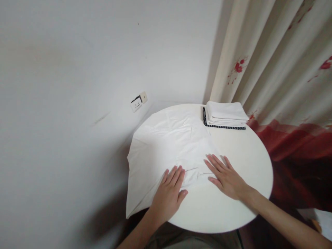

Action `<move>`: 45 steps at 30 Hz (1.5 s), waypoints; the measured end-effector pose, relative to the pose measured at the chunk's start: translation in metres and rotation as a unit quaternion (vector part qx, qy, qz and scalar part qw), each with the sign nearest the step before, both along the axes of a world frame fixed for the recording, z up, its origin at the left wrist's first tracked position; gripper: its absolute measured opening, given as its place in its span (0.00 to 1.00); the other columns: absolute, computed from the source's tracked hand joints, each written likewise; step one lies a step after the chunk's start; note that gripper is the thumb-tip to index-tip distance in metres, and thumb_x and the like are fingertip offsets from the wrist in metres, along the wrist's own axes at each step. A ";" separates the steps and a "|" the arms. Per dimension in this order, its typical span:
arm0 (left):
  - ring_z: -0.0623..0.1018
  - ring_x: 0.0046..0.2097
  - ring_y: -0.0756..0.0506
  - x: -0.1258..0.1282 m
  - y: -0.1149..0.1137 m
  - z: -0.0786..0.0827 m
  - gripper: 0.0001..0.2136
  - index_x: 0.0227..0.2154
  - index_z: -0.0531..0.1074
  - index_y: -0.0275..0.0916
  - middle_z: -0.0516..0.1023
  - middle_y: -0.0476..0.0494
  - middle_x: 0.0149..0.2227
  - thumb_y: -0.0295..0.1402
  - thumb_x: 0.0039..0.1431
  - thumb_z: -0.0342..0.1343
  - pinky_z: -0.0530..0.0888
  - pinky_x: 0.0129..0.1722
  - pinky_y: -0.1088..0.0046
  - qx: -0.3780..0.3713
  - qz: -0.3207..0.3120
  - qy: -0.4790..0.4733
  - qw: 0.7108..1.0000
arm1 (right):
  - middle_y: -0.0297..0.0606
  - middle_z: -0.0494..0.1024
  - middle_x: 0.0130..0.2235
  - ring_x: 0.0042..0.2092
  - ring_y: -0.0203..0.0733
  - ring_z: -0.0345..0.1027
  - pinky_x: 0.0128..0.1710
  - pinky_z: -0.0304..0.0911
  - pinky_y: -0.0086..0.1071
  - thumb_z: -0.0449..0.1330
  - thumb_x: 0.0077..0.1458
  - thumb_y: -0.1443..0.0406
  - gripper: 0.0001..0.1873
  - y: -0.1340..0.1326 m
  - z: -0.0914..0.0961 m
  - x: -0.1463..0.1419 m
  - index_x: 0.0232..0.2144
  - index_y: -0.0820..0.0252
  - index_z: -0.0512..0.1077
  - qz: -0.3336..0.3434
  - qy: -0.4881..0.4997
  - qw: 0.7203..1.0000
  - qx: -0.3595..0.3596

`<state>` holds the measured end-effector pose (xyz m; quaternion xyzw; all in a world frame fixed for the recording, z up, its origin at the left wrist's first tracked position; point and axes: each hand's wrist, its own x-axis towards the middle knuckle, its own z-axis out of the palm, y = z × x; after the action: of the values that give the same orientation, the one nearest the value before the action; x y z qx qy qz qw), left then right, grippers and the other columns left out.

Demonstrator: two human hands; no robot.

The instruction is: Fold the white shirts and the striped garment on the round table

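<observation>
Cloth (160, 145) beneath and beyond my left grip (168, 197) and right grip (228, 180).
Both lie flat, grasping nothing; I'd press lightly and evenly, so it flattens between them without dragging.

A room in a home, by the floral curtain (261, 65), wall socket (136, 104), round table (215, 212)

Round white table (215, 214) beneath rumpled white cloth (166, 145) and neat black-edged pile (227, 113)
</observation>
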<state>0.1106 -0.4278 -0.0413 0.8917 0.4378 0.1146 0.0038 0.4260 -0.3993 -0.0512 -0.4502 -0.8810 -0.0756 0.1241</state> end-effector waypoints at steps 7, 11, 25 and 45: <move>0.54 0.71 0.38 -0.016 -0.004 -0.005 0.31 0.71 0.47 0.39 0.54 0.39 0.71 0.32 0.69 0.49 0.59 0.68 0.50 0.024 -0.003 0.047 0.999 | 0.45 0.49 0.72 0.72 0.53 0.42 0.67 0.45 0.61 0.48 0.69 0.53 0.38 -0.001 -0.002 0.043 0.72 0.52 0.37 -0.017 -0.021 1.000 -0.004; 0.51 0.72 0.39 -0.044 -0.022 0.005 0.38 0.72 0.43 0.40 0.52 0.42 0.72 0.14 0.59 0.40 0.59 0.67 0.49 0.053 0.021 0.086 0.995 | 0.40 0.52 0.71 0.71 0.49 0.46 0.68 0.49 0.54 0.50 0.69 0.54 0.36 0.002 0.007 0.056 0.72 0.48 0.41 0.041 -0.015 0.999 0.010; 0.59 0.70 0.42 -0.167 -0.053 -0.006 0.32 0.70 0.50 0.46 0.60 0.46 0.69 0.19 0.66 0.43 0.65 0.65 0.53 0.077 -0.044 0.081 0.993 | 0.32 0.50 0.72 0.71 0.43 0.45 0.69 0.50 0.46 0.42 0.71 0.68 0.29 0.010 0.030 0.059 0.71 0.46 0.49 0.181 -0.084 0.979 0.041; 0.70 0.64 0.44 -0.183 -0.049 -0.002 0.20 0.64 0.64 0.47 0.73 0.45 0.61 0.29 0.73 0.44 0.71 0.62 0.61 0.105 -0.077 -0.021 0.991 | 0.33 0.58 0.69 0.68 0.37 0.54 0.66 0.58 0.41 0.47 0.70 0.71 0.30 0.030 0.009 0.087 0.70 0.48 0.51 0.225 -0.049 0.973 0.033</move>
<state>-0.0721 -0.4766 -0.0436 0.9156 0.3533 0.1777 -0.0719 0.5132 -0.3697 -0.0424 -0.2318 -0.9617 -0.0970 0.1091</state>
